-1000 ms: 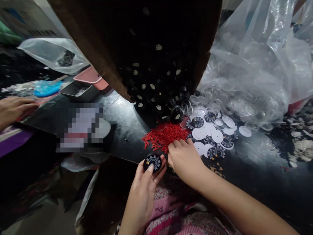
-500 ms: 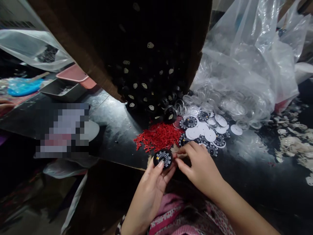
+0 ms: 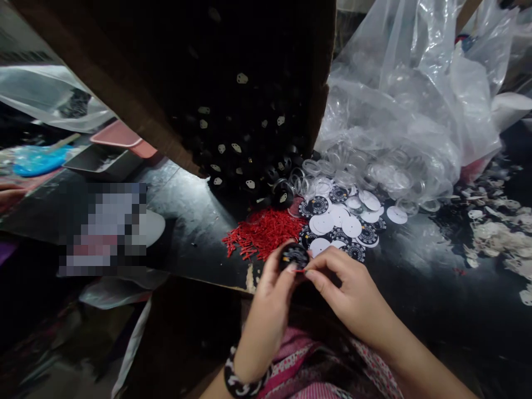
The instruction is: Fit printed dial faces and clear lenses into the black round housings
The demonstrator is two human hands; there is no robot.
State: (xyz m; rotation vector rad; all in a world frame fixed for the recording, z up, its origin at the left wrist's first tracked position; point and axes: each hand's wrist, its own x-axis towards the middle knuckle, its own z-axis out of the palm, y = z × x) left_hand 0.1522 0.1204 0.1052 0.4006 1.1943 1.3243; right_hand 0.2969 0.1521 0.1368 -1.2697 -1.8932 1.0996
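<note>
My left hand (image 3: 271, 296) grips a round black gauge (image 3: 295, 254) with a printed dial face, tilted and slightly blurred. My right hand (image 3: 349, 285) pinches a thin red pointer (image 3: 300, 271) against the near edge of the gauge. Just beyond my fingers lies a heap of red pointers (image 3: 264, 233). To the right of that heap are printed dial discs (image 3: 351, 226), some showing white backs and others black faces. Clear round covers (image 3: 341, 166) are piled behind the discs.
A tipped cardboard box (image 3: 166, 130) holding black gauge housings (image 3: 249, 184) opens toward me. At the right are a large clear plastic bag (image 3: 415, 105) and pale flat pieces (image 3: 499, 233). A grey tray (image 3: 103, 163), a pink tray (image 3: 120, 136) and another person's hand (image 3: 10, 194) are at the left.
My left hand has moved right and slightly up, tilting the gauge. The red pointer in my right hand now shows at the dial's near edge. The whole view has shifted slightly.
</note>
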